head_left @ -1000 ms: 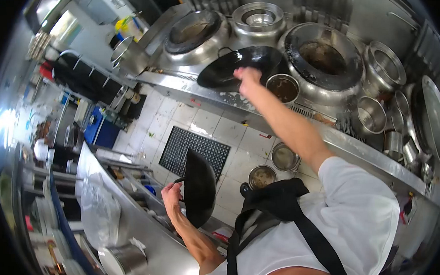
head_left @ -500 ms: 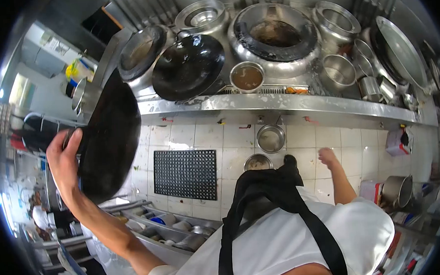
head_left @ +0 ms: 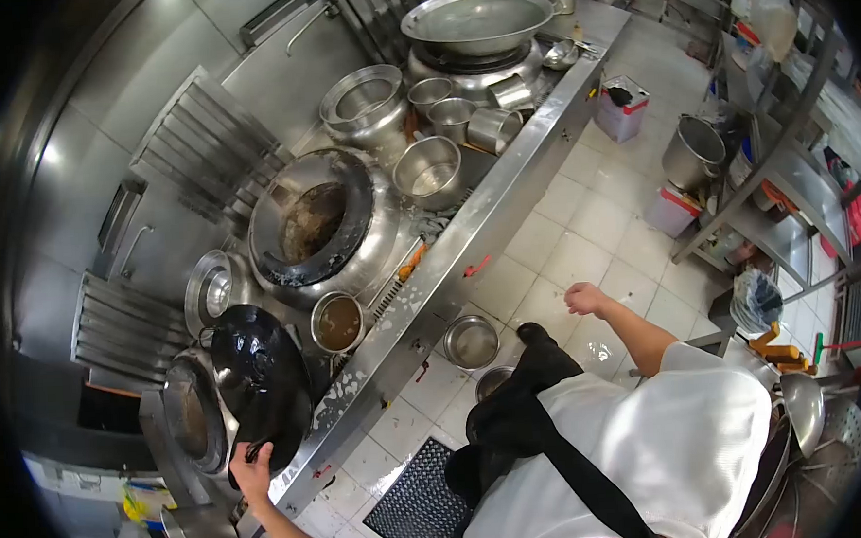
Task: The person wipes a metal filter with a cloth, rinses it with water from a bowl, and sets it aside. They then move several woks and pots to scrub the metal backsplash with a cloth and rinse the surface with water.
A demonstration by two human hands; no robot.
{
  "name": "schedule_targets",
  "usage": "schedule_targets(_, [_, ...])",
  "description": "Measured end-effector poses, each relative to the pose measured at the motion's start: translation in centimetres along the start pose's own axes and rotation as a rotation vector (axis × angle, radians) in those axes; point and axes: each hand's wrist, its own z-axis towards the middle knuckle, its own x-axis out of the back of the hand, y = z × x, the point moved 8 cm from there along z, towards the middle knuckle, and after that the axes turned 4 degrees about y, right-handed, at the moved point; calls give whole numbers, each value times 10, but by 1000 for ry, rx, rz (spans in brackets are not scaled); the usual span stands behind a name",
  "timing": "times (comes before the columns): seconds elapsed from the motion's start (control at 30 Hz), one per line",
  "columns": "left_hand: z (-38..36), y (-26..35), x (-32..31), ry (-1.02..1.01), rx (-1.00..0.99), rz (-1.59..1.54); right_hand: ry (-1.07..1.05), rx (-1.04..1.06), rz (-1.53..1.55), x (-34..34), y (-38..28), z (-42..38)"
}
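My left hand [head_left: 253, 471] is at the near edge of a black wok [head_left: 259, 380], fingers closed round its handle. The wok's dark inside shines wet, and a small loop handle stands at its far rim. It overlaps the range between the left burner [head_left: 187, 418] and a metal pot of brown liquid [head_left: 339, 322]. My right hand [head_left: 582, 299] hangs over the tiled floor with its fingers loosely curled and nothing in them. Below and left of it on the floor sits a metal pot [head_left: 471, 342].
A large wok burner [head_left: 313, 226] stands mid-range, with an empty steel pot [head_left: 427, 172] and several smaller pots beyond. A wide metal pan [head_left: 478, 18] tops the far burner. Metal shelving [head_left: 786, 182] lines the right. A black rubber mat [head_left: 418, 499] lies on the floor.
My view has turned right along the range. My left hand, which held a wok out at the left, is now over the range's edge at a wok; a second wok no longer shows.
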Motion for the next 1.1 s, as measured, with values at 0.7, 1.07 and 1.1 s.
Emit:
schedule_targets(0.7, [15,113,-281,209,182,733,547,1171,-494,171,-535,346])
schedule_targets(1.07, [89,263,-428,8,195,272,126,1281,-841,90,-617,344])
schedule_targets(1.1, [96,262,-435,21,184,256,150,1444,-928,91,-634,309])
